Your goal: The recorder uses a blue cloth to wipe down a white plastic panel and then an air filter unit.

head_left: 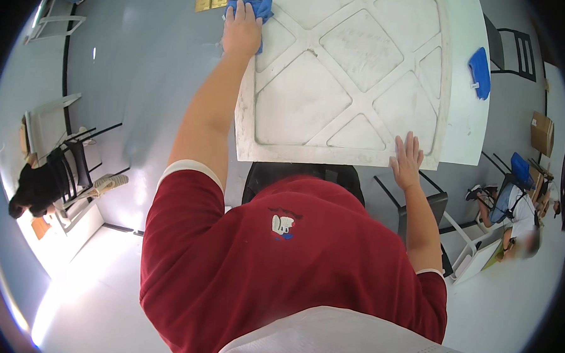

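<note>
A large white panel (298, 101) with raised crossing ribs and dark smudges lies flat on a white table (464, 134). At its far left edge my left hand (241, 37) presses a bunched blue cloth (259, 8) against the rim, fingers bent over it. Part of the cloth hangs past the edge beside my wrist. My right hand (407, 162) rests on the panel's near right corner, fingers stretched out and nothing in them.
Another blue cloth (480, 73) lies on the table right of the panel. Gold-coloured plates (212, 1) show beyond the far left corner. A black chair (515, 51) stands at the far right. Seated people (42, 182) are at the left and right (519, 212).
</note>
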Action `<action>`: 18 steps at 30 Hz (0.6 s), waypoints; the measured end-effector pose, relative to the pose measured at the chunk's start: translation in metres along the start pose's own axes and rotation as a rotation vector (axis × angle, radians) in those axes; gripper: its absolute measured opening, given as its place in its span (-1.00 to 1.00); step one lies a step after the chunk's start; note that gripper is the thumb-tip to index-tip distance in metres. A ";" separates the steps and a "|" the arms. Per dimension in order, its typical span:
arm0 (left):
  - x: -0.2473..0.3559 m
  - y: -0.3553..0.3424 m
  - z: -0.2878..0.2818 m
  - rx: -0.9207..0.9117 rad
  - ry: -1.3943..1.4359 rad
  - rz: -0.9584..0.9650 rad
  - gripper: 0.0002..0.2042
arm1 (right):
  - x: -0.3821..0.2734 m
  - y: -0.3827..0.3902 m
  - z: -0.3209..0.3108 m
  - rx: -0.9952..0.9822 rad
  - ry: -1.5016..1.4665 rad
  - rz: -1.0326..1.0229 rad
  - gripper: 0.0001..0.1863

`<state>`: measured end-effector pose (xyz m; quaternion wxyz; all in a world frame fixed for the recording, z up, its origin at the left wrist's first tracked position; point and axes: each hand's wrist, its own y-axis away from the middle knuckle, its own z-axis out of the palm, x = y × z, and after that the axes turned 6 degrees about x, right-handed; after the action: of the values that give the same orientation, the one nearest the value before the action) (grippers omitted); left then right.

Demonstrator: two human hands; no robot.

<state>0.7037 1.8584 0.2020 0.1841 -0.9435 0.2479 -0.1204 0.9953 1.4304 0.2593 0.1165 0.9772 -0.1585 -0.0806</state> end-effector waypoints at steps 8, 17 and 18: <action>-0.020 -0.053 0.038 0.038 -0.044 0.061 -0.53 | -0.002 0.000 -0.004 -0.051 -0.007 0.007 -0.35; -0.001 -0.128 0.049 0.209 0.106 -0.278 -0.76 | 0.001 0.000 -0.005 -0.078 -0.023 0.050 -0.33; -0.004 -0.142 0.059 0.322 0.114 -0.157 -0.79 | 0.000 -0.003 -0.005 -0.082 -0.022 0.041 -0.33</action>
<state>0.7793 1.9923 0.2061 0.3084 -0.9099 0.1612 -0.2260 0.9972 1.4345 0.2629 0.1563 0.9671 -0.1765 -0.0954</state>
